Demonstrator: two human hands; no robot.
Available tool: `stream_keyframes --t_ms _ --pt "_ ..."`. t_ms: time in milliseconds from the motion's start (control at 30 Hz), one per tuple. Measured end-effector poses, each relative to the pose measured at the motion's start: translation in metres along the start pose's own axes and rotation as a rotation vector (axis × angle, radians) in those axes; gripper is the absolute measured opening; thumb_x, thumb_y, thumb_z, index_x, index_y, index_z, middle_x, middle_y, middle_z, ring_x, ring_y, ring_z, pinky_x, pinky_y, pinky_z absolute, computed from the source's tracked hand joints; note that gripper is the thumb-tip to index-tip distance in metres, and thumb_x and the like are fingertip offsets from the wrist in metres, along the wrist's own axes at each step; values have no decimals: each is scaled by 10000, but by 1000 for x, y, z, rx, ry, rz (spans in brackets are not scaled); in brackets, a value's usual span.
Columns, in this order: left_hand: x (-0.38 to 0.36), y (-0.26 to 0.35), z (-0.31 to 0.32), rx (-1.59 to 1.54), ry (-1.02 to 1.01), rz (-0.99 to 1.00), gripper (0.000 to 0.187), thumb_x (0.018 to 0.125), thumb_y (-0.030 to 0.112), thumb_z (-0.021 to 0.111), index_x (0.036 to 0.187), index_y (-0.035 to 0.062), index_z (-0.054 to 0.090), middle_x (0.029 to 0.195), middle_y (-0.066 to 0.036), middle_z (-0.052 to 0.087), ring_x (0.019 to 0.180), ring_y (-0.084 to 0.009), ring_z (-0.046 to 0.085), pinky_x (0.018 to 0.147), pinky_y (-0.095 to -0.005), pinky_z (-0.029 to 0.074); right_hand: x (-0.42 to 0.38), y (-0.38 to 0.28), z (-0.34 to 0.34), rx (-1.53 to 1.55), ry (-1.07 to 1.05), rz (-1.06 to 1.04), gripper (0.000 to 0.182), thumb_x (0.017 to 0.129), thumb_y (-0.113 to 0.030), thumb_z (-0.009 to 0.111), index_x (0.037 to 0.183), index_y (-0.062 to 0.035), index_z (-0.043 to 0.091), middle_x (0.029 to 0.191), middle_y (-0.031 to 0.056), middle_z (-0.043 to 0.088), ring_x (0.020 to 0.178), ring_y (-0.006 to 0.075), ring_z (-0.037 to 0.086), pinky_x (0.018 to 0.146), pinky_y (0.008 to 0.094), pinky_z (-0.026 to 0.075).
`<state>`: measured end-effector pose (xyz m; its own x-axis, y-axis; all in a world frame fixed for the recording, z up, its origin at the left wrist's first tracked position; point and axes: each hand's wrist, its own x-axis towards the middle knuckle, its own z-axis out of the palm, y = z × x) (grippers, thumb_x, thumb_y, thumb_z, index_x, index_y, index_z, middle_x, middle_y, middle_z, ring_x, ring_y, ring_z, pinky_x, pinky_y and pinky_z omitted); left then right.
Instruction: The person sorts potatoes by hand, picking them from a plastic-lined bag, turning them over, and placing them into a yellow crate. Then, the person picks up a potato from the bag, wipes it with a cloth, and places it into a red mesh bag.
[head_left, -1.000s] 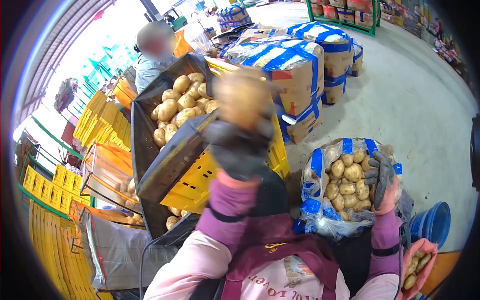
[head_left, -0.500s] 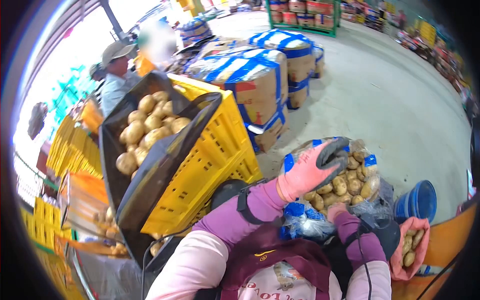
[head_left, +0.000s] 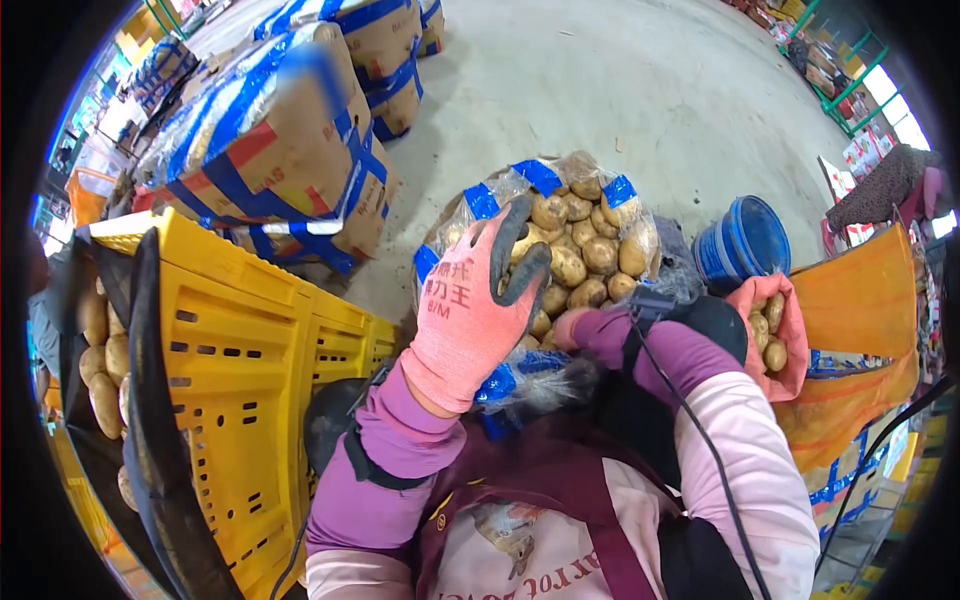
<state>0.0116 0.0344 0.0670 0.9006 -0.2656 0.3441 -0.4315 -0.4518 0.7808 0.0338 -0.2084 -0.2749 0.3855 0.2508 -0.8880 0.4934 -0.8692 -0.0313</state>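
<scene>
My left hand [head_left: 475, 290], in a pink glove with dark grey fingertips, hovers over the left side of a heap of potatoes [head_left: 598, 255]. Its thumb and fingers stand apart, and a potato [head_left: 527, 243] shows in the gap between them. The heap fills a round container lined with clear plastic film [head_left: 575, 170], fixed along the rim with blue tape. At the near edge of the heap is my right hand [head_left: 570, 327], low against the potatoes; its fingers are hidden.
On the left stands a yellow plastic crate [head_left: 240, 370], with more potatoes [head_left: 105, 375] in a dark liner beyond. Blue-taped cartons [head_left: 270, 170] sit behind it. Right of the heap are a blue bucket [head_left: 742, 245] and a pink bag [head_left: 790, 345] holding potatoes.
My view has swung right and down, toward the heap. My left hand has moved to the heap's left side and its fingers have spread. The right hand stays at the near edge.
</scene>
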Motion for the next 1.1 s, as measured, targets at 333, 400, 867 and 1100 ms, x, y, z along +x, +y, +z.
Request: stream_keyframes --t_ms 333,400,867,1100 --pt "-21 -13 35 326 -169 92 501 857 216 693 1317 91 540 1066 -155 625 943 -349 625 804 -414 508 -147 61 -67 -82 232 333 480 783 -503 707 1063 -115 740 1141 89 705 1086 279 662 873 402 538" --pt "-22 -18 39 356 -202 81 499 862 228 686 1319 94 538 1073 -157 625 946 -351 625 813 -416 508 -139 65 -66 -31 241 339 518 758 -498 730 1081 -92 733 1146 106 703 1083 275 666 882 397 537" --pt "-16 -38 64 -279 -287 -247 1047 748 251 848 1504 -44 186 1445 -264 395 1335 -334 443 1077 -397 408 -277 -21 -138 1501 1058 -849 507 891 -228 723 1302 -13 518 1231 83 618 1127 169 575 981 325 468" --pt "-18 -45 70 -488 -165 -288 397 863 55 728 1239 10 608 1074 -65 692 982 -171 666 867 -295 528 -255 -6 -121 1466 1212 -1107 387 1009 -187 539 1349 -2 524 1293 91 596 1117 158 566 967 307 464"
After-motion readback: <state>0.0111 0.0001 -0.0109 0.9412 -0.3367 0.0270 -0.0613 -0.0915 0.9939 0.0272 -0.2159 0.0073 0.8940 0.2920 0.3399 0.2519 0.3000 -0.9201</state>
